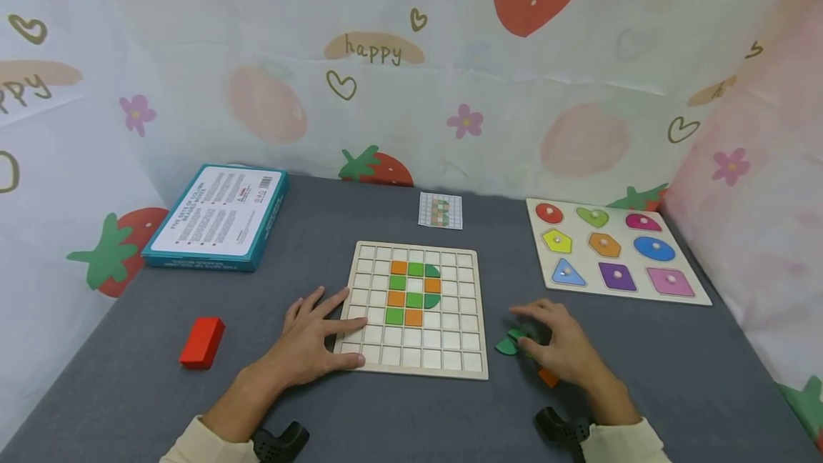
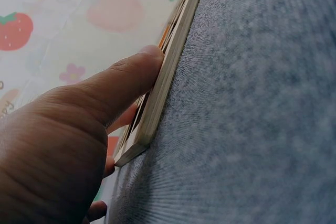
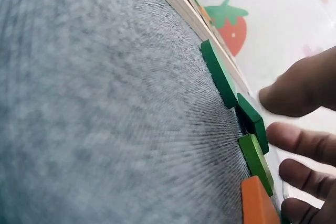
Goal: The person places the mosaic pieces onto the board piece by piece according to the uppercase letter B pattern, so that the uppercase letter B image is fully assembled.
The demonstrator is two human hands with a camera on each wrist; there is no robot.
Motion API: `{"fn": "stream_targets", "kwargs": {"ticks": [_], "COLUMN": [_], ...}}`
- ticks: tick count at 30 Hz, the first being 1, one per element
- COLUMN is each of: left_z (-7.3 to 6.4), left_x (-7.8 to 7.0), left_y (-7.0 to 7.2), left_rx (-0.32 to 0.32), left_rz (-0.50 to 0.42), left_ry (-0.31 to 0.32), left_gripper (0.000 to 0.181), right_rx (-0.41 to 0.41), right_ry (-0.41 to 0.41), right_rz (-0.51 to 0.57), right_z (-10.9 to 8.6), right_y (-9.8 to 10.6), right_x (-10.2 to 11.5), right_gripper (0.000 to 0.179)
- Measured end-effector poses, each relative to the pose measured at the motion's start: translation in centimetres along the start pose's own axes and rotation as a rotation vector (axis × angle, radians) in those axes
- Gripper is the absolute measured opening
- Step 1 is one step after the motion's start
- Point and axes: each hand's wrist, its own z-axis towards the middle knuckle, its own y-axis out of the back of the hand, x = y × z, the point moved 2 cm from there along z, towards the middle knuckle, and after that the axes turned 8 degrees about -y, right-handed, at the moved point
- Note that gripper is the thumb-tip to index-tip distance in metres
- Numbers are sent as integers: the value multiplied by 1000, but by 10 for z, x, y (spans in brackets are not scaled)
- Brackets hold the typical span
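Note:
A wooden grid board [image 1: 444, 361] lies on the table, with orange and green squares and green rounded pieces in its middle cells. My left hand [image 1: 308, 341] rests spread at its left edge; the thumb [image 2: 131, 74] presses on the rim in the left wrist view. To the right of the board, my right hand [image 1: 562, 345] hovers just over a small pile of loose pieces, thumb and fingers apart with nothing between them. Below those fingers are dark green quarter-round pieces [image 3: 219, 74], a light green piece [image 3: 255, 162] and an orange piece [image 3: 258, 203].
A small pattern card [image 1: 453, 216] lies behind the board. At the back left is a teal box [image 1: 218, 213], with a red block [image 1: 202, 343] nearer the front. A shape puzzle board [image 1: 643, 290] lies at the right. Printed cloth hangs behind the table.

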Motion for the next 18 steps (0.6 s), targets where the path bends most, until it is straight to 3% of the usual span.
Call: {"fn": "stream_targets", "kwargs": {"ticks": [18], "left_z": [0], "left_x": [-2], "left_y": [0], "left_rx": [-32], "left_rz": [-12], "left_ry": [-16], "left_gripper": [61], "right_rx": [31], "right_ry": [-17], "right_rz": [-71], "right_z": [0], "right_y": [-4], "right_x": [2], "right_gripper": [35]}}
